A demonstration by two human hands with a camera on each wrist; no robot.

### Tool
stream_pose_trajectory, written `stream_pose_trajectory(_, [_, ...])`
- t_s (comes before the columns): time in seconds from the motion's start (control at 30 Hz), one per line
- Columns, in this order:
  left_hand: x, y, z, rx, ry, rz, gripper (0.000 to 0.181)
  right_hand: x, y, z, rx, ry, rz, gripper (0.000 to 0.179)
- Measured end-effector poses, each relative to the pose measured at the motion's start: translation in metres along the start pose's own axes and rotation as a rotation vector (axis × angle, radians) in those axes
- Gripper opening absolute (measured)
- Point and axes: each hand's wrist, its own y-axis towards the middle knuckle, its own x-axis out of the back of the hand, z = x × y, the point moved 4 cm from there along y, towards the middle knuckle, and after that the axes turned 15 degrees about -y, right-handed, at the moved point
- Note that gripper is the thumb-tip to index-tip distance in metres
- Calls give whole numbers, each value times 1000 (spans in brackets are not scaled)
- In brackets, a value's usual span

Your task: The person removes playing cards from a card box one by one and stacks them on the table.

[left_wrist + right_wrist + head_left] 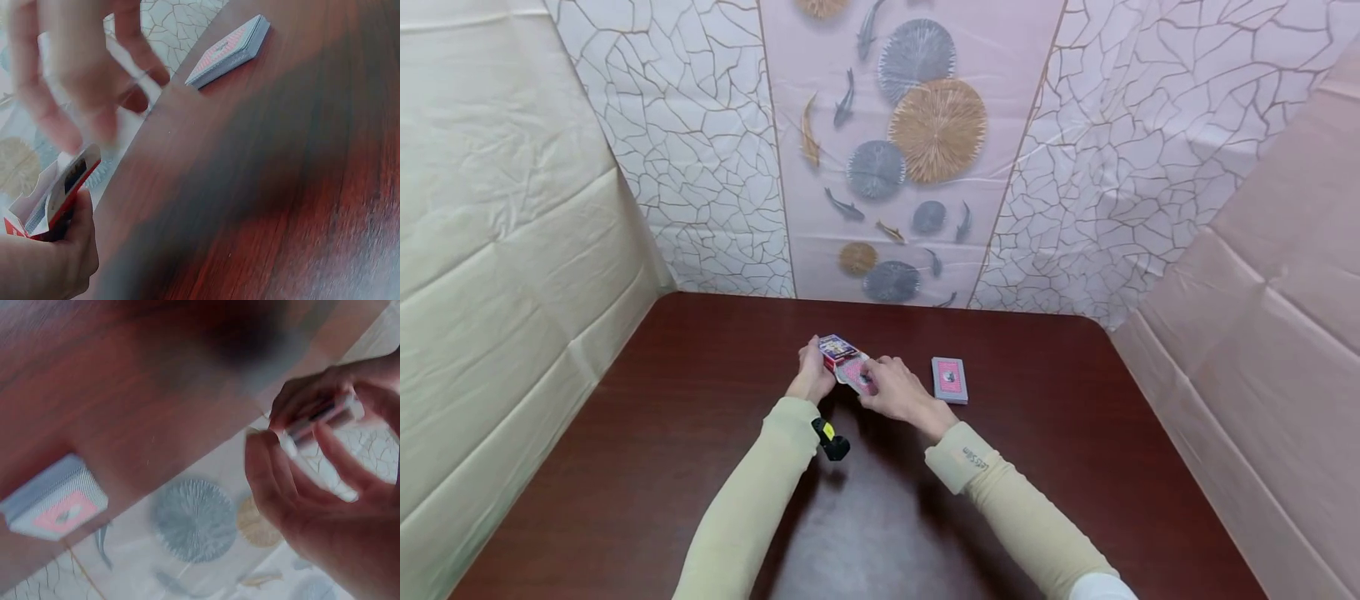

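Observation:
My left hand (811,373) grips a printed card box (837,348) above the table, its open end turned to the right. In the left wrist view the box's flap (78,172) stands up and the edges of cards show inside. Pink-backed playing cards (854,372) reach out of that end, and my right hand (897,392) pinches them between thumb and fingers. Both wrist views show the right hand blurred, close over the box mouth. To the right of it lies a squared stack of pink-backed playing cards (950,381) on the table.
The dark red wooden table (700,500) has a glossy patch near its front. Patterned cloth (715,150) hangs behind its far edge, and pale padded panels (497,250) flank both sides. A small black device with a yellow mark (831,440) sits on the left wrist.

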Motion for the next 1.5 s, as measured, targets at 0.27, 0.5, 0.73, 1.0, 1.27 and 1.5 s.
stream_pose_trajectory(0.27, [-44, -86, -17, 16, 50, -98, 55, 7, -6, -41, -3, -27, 80, 45])
stream_pose_trajectory(0.5, [-46, -90, -16, 56, 53, -80, 58, 11, -15, -87, -253, -65, 2, 41])
stream_pose_trajectory(0.73, [21, 25, -9, 65, 17, 57, 54, -1, -25, -113, -512, -122, -99, 51])
stream_pose_trajectory(1.0, [-41, -87, -11, 48, 119, -64, 55, -21, -35, -119, -565, -190, -89, 47])
stream_pose_trajectory(1.27, [-51, -112, -15, 52, 110, -65, 53, -32, -32, -113, -553, -236, -40, 53])
stream_pose_trajectory(1.5, [-40, -94, -15, 49, 69, -83, 54, -34, -30, -110, -551, -265, 26, 57])
